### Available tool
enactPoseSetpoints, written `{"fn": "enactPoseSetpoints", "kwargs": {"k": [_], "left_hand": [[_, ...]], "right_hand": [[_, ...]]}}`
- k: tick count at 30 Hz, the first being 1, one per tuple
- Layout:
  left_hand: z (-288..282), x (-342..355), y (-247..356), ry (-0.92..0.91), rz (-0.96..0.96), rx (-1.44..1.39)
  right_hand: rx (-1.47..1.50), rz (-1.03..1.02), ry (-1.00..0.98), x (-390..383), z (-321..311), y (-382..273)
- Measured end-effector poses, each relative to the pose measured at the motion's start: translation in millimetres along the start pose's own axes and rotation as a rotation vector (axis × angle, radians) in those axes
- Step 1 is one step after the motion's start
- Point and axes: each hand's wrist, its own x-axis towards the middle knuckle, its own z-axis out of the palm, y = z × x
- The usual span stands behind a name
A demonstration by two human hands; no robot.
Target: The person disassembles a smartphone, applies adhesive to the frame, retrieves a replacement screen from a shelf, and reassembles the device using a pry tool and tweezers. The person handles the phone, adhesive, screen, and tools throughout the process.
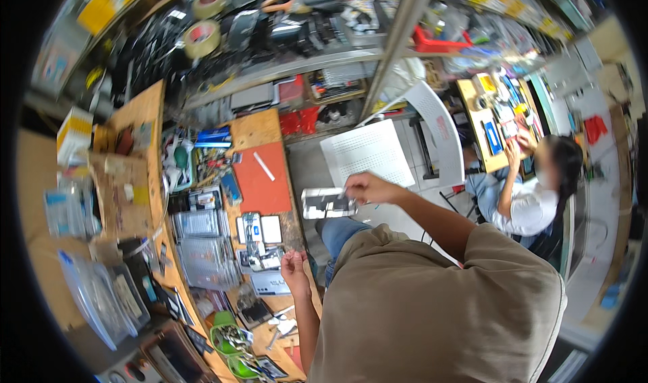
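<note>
In the head view, my right hand is closed on the right end of a flat rectangular device part, silver-edged with dark areas, held off the bench's right edge. My left hand has its fingers curled together at the bench edge, beside disassembled phone parts; what it holds, if anything, is too small to make out. Just above those parts lie a white open box and an orange mat with a white strip on it. Stacked clear trays stand to the left.
A wooden bench carries tools and green bins. Beyond my right hand is a white perforated panel beside a white chair back. A co-worker sits at a cluttered wooden desk at the right. Cluttered shelves span the top.
</note>
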Motion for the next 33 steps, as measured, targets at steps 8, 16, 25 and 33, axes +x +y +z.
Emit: {"fn": "enactPoseSetpoints", "kwargs": {"k": [8, 16, 25, 33], "left_hand": [[-5.2, 27.5, -29.0, -0.294, -0.028, 0.329], [82.1, 60.9, -64.9, -0.348, -0.205, 0.605], [187.0, 28.1, -83.5, -0.519, -0.332, 1.160], [163.8, 2.1, -81.6, -0.397, -0.541, 1.185]], "right_hand": [[0.301, -0.400, 1.061, -117.1, -189.4, 13.1], [-0.502, 0.181, 1.406, -165.5, -327.6, 150.2], [0.827, 0.568, 1.231, -22.9, -362.5, 378.3], [0.808, -0.188, 1.601, 11.1, -526.0, 377.3]]}}
